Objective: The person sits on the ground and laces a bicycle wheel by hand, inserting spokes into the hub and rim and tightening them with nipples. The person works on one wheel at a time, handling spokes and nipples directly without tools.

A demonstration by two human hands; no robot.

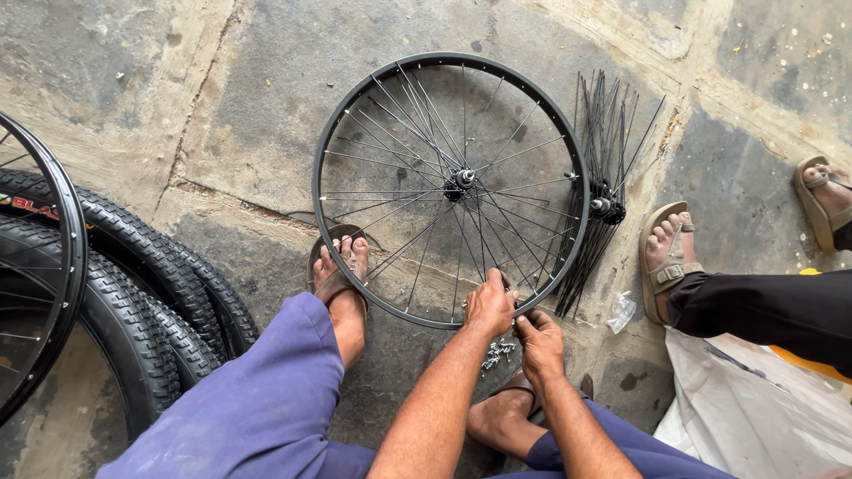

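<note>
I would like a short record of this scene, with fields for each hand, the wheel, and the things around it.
Setting: stone floor, seen from above
Left hand: grips the near edge of the wheel rim
Right hand: at the rim beside the left hand, fingers pinched; what they hold is too small to tell
Wheel: black rim lying flat, partly laced to the hub
Small metal parts: pile on the floor under the hands
Loose spokes: black bundle with a second hub, right of the wheel
Tyres: stacked at left
Other person: sandalled foot at right
</note>
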